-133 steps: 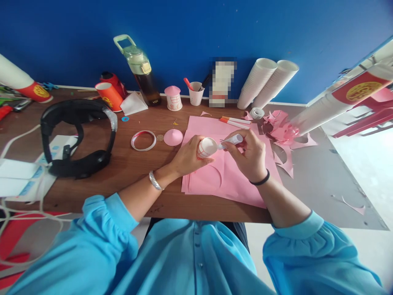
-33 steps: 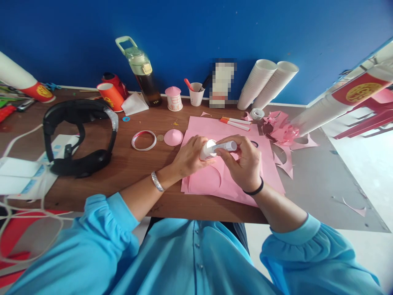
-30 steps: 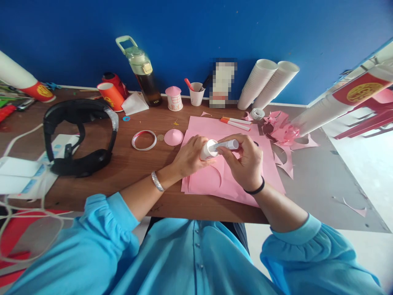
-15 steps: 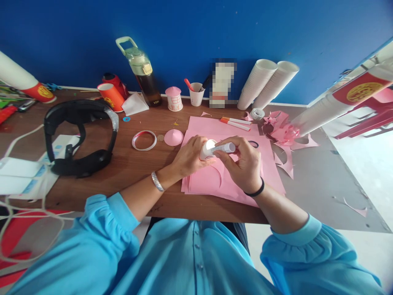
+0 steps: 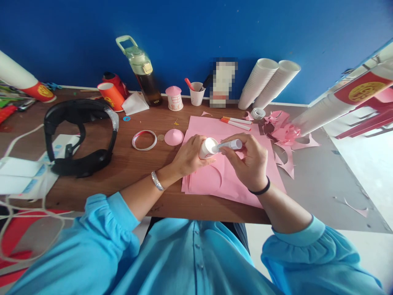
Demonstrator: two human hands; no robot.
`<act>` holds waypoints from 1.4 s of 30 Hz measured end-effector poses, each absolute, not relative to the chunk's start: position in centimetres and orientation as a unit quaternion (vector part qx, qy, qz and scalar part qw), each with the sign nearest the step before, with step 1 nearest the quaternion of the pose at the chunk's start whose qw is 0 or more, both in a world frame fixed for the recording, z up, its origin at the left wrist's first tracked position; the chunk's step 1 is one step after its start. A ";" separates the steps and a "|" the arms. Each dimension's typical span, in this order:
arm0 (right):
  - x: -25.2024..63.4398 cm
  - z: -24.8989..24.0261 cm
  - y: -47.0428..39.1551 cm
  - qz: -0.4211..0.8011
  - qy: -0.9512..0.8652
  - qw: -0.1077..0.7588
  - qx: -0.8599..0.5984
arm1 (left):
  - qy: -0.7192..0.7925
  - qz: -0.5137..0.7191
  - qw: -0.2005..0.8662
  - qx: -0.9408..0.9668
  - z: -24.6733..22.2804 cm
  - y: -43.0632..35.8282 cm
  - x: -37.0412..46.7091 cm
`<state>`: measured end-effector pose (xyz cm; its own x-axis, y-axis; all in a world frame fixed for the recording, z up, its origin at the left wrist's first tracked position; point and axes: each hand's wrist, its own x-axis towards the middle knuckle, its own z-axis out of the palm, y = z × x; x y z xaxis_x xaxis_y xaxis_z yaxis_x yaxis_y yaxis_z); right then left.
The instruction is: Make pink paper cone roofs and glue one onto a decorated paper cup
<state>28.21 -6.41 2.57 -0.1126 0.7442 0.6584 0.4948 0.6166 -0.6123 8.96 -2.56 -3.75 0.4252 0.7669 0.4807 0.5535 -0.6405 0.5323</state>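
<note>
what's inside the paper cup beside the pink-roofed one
A red pen and something black poke out of the paper cup. Their lower ends and the cup's bottom are hidden by its wall.

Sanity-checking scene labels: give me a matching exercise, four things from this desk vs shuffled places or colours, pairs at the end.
1. Tape ring
2. White tube
3. Headset
4. Red pen

A. Black
B. Standing in a white cup
C. Between the headset and the loose pink cone
D. In the right hand

Pairs: 1-C, 2-D, 3-A, 4-B
</note>
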 end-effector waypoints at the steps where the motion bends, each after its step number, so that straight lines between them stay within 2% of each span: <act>1: 28.2 2.5 -6.3 0.113 -0.737 0.518 -0.419 | 0.399 0.361 0.150 0.830 -3.7 -2.6 9.0; 16: 28.6 2.8 -6.4 0.080 -0.799 0.452 -0.388 | 0.418 0.366 0.168 0.815 -4.3 -2.3 8.7; 23: 28.6 2.8 -6.2 0.098 -0.750 0.506 -0.415 | 0.422 0.367 0.193 0.806 -3.9 -2.2 8.7; 30: 28.7 2.5 -6.0 0.070 -0.781 0.463 -0.413 | 0.431 0.363 0.189 0.804 -4.0 -2.2 8.7; 42: 29.2 3.0 -6.0 0.067 -0.798 0.444 -0.401 | 0.435 0.372 0.206 0.793 -3.9 -2.2 8.6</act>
